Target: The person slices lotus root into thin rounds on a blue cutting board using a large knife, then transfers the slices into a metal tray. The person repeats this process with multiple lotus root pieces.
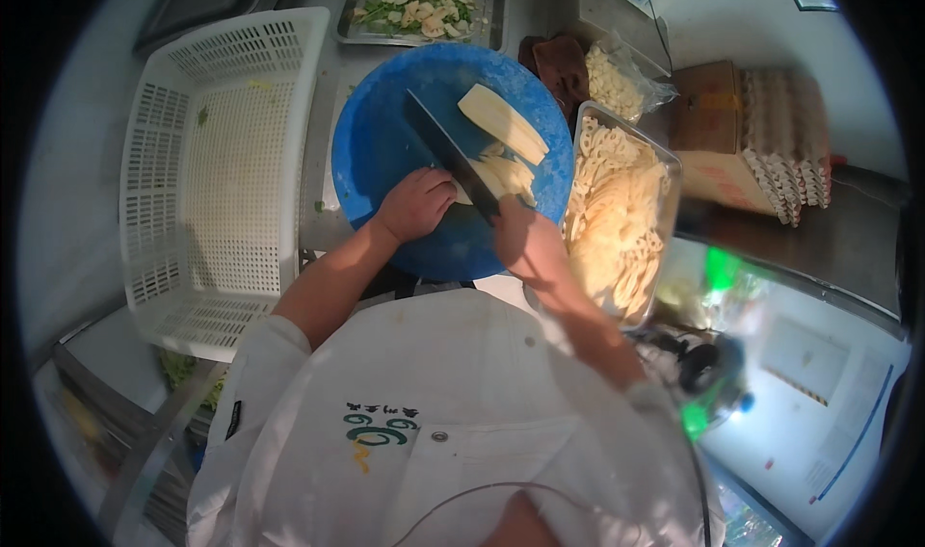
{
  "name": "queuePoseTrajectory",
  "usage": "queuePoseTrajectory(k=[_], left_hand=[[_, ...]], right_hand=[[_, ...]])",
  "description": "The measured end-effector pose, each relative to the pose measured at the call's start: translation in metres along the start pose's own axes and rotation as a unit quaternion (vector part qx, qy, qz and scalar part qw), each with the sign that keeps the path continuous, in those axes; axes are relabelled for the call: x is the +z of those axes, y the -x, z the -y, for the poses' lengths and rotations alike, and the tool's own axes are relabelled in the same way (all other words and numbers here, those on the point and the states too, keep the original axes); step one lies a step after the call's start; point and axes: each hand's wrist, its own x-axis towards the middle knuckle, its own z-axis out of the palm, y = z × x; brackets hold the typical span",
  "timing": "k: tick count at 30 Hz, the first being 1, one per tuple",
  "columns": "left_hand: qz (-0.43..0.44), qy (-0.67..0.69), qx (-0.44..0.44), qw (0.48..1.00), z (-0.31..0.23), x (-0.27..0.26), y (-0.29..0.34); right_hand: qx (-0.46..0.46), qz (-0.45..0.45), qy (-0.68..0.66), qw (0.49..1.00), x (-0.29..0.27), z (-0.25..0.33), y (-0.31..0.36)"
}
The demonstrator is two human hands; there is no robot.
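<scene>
A round blue cutting board (371, 143) lies in front of me. My right hand (525, 239) grips the handle of a kitchen knife (451, 154) with a long dark blade, which slants to the upper left across the board. My left hand (418, 203) has its fingers curled down beside the blade, on a pale peeled vegetable piece (462, 195) mostly hidden by hand and knife. Right of the blade lie pale cut slices (506, 175), bunched together. Farther up rests a long pale vegetable piece (502, 123), its kind unclear.
A steel tray (672, 176) heaped with lotus root slices (617, 215) stands to the right. At the back is another tray (496, 29) of lotus root and greens. A white plastic basket (301, 152) stands left. Cardboard (708, 133), egg trays (785, 133) and a filled plastic bag (617, 80) sit right.
</scene>
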Motion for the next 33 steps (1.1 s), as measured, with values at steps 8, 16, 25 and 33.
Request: queuePoseTrajectory(k=[8, 16, 25, 33], left_hand=[[-0.001, 0.001, 0.002, 1.000, 0.000, 0.001, 0.001], [0.024, 0.017, -0.025, 0.999, 0.001, 0.004, 0.005], [0.010, 0.033, -0.043, 0.998, 0.001, 0.001, 0.008], [-0.007, 0.019, -0.033, 0.999, -0.002, 0.002, 0.007]], right_hand=[[0.020, 0.066, 0.094, 0.993, -0.031, -0.008, 0.035], [0.016, 0.016, 0.024, 0.999, 0.032, 0.003, -0.023], [0.013, 0.044, 0.038, 0.998, -0.016, 0.007, 0.005], [-0.002, 0.043, 0.069, 0.997, -0.031, -0.015, 0.039]])
